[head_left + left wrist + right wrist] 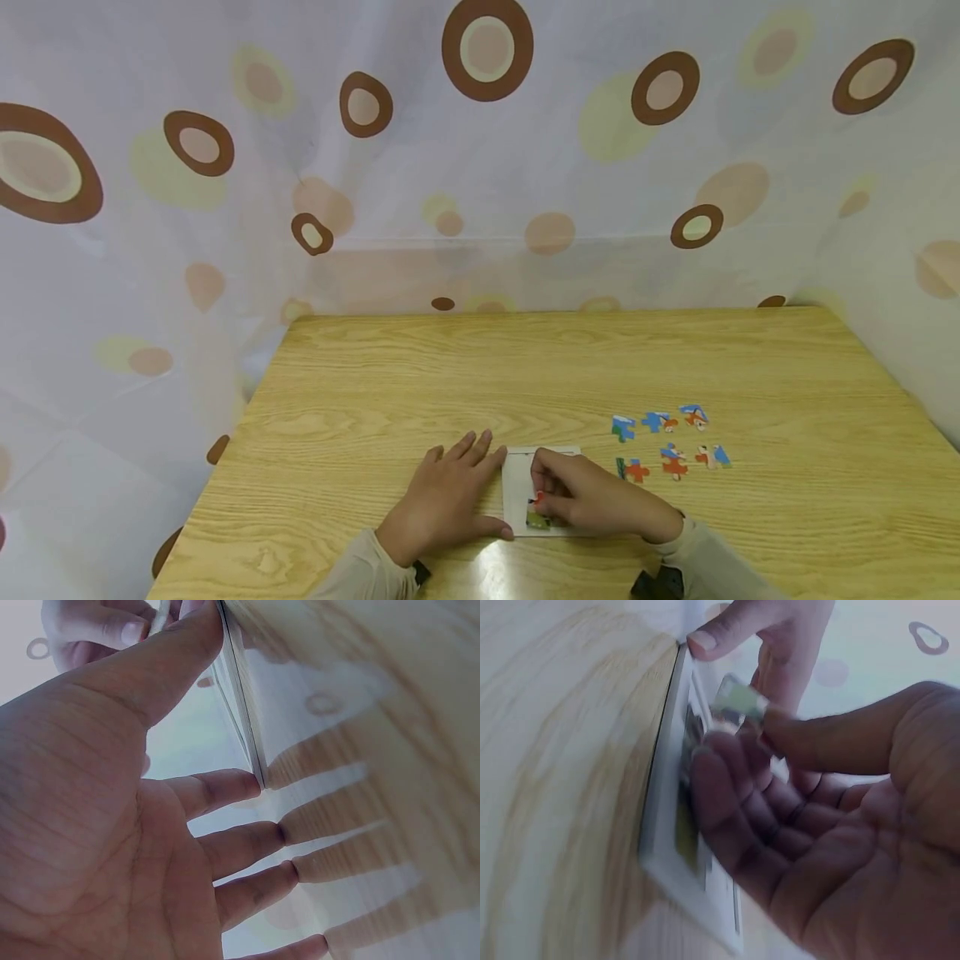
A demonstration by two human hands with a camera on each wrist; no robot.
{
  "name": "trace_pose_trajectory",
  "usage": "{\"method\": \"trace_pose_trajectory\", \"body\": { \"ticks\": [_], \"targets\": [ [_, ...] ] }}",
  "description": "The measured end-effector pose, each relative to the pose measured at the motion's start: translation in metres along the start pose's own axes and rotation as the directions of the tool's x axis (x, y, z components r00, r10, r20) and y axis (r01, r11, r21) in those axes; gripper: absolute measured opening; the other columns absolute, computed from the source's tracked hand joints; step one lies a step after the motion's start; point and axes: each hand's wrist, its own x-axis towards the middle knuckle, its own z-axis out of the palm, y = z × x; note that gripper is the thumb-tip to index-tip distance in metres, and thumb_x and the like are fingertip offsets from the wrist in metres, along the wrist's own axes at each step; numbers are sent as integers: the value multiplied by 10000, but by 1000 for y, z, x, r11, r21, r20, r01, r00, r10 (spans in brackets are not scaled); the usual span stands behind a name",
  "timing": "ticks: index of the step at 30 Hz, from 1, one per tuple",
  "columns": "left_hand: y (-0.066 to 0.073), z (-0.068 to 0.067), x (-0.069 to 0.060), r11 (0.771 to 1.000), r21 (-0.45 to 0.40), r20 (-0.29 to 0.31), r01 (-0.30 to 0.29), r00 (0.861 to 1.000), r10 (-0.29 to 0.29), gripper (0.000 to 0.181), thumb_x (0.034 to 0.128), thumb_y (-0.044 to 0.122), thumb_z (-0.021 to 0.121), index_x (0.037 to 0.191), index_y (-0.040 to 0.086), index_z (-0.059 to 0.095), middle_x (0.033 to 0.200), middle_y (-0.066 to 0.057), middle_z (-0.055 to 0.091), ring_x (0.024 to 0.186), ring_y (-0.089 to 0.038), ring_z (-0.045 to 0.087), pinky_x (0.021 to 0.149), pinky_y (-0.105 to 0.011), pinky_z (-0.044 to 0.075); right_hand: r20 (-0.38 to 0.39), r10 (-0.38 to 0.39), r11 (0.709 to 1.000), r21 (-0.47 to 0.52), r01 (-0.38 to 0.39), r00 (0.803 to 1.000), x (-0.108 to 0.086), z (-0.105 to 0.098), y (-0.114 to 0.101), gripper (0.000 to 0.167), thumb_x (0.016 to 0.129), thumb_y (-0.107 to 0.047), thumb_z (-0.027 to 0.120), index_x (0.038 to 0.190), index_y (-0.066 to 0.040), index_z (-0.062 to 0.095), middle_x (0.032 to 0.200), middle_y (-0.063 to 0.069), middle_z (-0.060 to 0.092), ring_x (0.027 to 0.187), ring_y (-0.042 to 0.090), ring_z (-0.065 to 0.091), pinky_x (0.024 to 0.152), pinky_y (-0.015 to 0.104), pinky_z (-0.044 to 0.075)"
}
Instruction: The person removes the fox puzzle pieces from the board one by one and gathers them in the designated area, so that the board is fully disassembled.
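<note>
A white puzzle board with a raised rim lies flat at the front of the table. My left hand is spread beside its left edge, fingers straight, with the index fingertip and thumb touching the rim. Between thumb and fingers, my right hand pinches a jigsaw piece with a green, printed face. That piece is tilted just above the board. Inside the frame, the right wrist view shows an olive-coloured printed patch, partly hidden by the fingers. The right hand covers the board's right part in the head view.
Several loose jigsaw pieces lie in two rough rows right of the board, among them a blue and orange one and a red one. The wooden table ends at a spotted curtain behind.
</note>
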Motion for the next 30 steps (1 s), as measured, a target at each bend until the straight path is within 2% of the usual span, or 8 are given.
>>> {"method": "trace_pose_trajectory", "body": {
  "ticks": [6,14,22,30],
  "targets": [
    [1,1,0,1000,10,1,0,1000,0,1013,791,733,721,1594,190,430,1654,-105,344,1511,-299,343,1097,-607,386,0,-28,999,26,28,1000,-16,-2,5,134,1021,-137,658,992,-109,530,767,-108,542,641,-41,454,555,187,418],
    [0,1,1,999,31,-13,-11,1000,12,1006,795,729,721,1591,184,435,1649,-113,353,1504,-308,355,1094,-603,393,-48,13,1000,24,-12,999,-46,-16,10,72,1022,-71,632,1020,-91,563,814,-46,610,685,-10,511,582,230,473],
    [-1,-1,1,999,34,-14,-20,1000,21,1003,799,727,721,1590,181,435,1647,-115,357,1503,-306,358,1093,-599,395,-140,-18,998,-58,10,990,-71,-27,16,115,991,0,657,1014,-65,566,842,-38,612,701,25,538,572,243,492],
    [-1,0,1,999,39,-11,-19,1000,19,1007,795,728,722,1591,181,435,1647,-114,357,1503,-305,358,1090,-598,398,-175,23,995,-94,-40,984,-86,-35,23,151,978,2,672,1011,-100,567,868,-51,620,719,54,575,589,251,502]
  ]
}}
